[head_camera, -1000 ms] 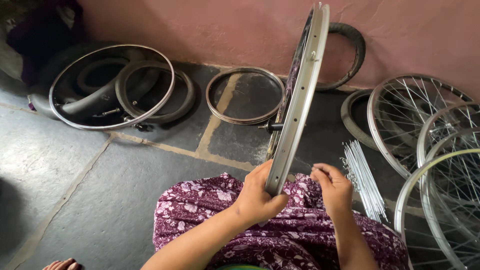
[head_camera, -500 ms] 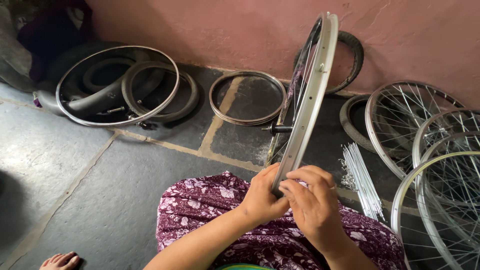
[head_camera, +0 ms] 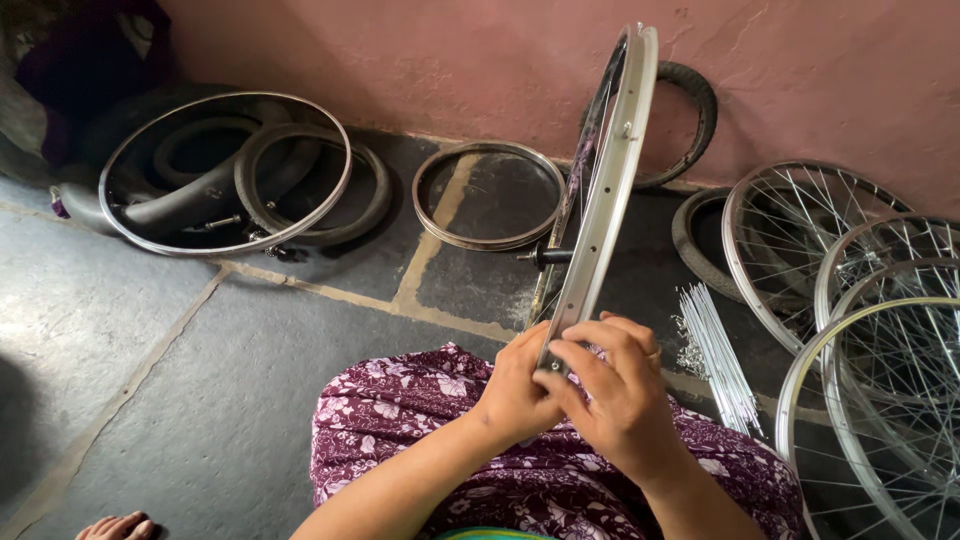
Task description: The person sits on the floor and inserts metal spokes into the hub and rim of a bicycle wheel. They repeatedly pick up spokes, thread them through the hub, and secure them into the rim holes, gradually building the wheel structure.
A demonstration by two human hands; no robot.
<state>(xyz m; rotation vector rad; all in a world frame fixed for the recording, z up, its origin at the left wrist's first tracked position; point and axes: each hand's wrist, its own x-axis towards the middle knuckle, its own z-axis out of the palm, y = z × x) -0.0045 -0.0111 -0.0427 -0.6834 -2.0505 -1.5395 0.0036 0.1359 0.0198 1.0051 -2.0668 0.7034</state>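
Note:
A silver bicycle wheel rim (head_camera: 612, 180) stands upright on edge in front of me, its hub axle (head_camera: 545, 256) sticking out to the left. My left hand (head_camera: 515, 392) grips the rim's lower end from the left. My right hand (head_camera: 620, 395) is closed over the same lower part from the right, fingers pinched at the rim's edge. What the fingertips hold is hidden. Both hands rest above my lap, which is covered by purple flowered cloth (head_camera: 420, 430).
A bundle of loose silver spokes (head_camera: 715, 355) lies on the floor to the right. Spoked wheels (head_camera: 860, 300) are stacked at the far right. Bare rims and rubber tyres (head_camera: 225, 175) lie at the back left, another rim (head_camera: 488, 195) near the pink wall (head_camera: 480, 60).
My right hand moved from beside the rim onto its lower end, joining the left hand. The rim tilted slightly rightward in view.

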